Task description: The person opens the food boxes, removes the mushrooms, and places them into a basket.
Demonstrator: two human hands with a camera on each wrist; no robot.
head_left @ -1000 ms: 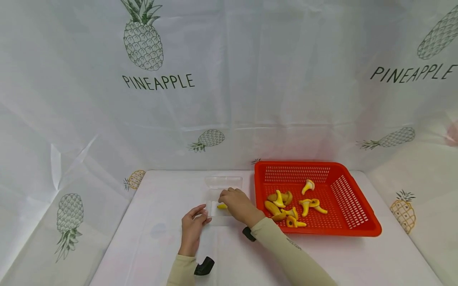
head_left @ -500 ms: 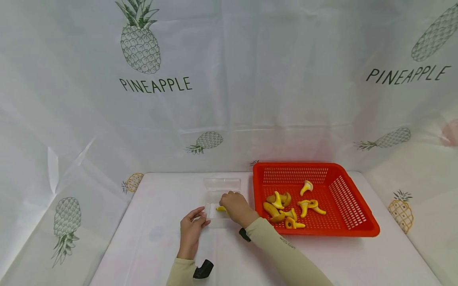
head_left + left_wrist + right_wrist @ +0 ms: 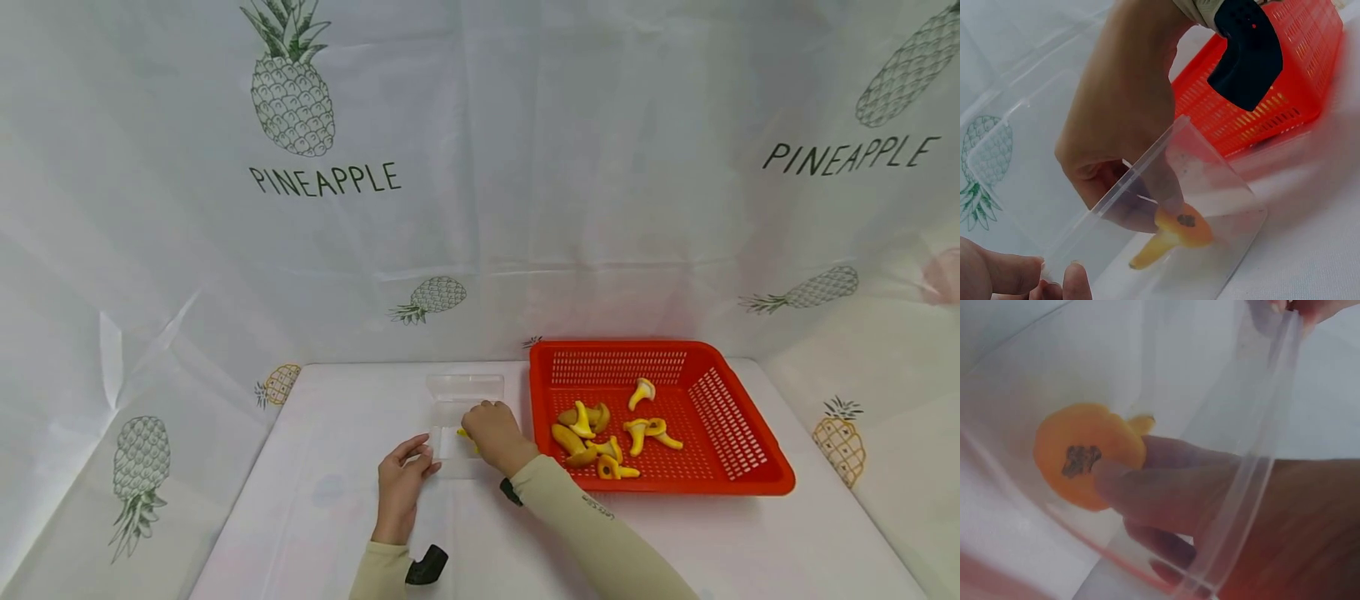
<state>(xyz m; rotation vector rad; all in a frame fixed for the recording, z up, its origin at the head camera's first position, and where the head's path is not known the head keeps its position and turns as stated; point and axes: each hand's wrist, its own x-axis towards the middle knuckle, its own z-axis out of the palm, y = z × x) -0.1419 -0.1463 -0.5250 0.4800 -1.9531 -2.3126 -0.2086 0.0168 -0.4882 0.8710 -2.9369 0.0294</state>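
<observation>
- Head view: the right hand (image 3: pixel 495 432) reaches from 5 o'clock into the clear box (image 3: pixel 459 421) on the bench (image 3: pixel 315 500), its fingers curled down over a yellow mushroom (image 3: pixel 464 433) whose tip shows at the hand's 9 o'clock. The left hand (image 3: pixel 405 469) sits at the box's 7 o'clock, thumb and fingers pinching the near-left wall. The red basket (image 3: pixel 742 433) with more mushrooms lies at 3 o'clock of the box, just beside it.
- Left wrist view: the right hand (image 3: pixel 1125 106) comes down from 12 o'clock into the box (image 3: pixel 1222 206); its fingertips rest on the mushroom (image 3: pixel 1175 234), which lies flat on the box floor, cap at 2 o'clock, stalk running to 8 o'clock. The left fingers (image 3: pixel 1004 275) pinch the wall at 7 o'clock.
- Right wrist view: a fingertip (image 3: pixel 1116 478) presses the orange cap (image 3: pixel 1079 450) from 4 o'clock; the stalk end peeks out at 2 o'clock. Whether the thumb also clasps it, I cannot tell. The right hand is the nearer one.
</observation>
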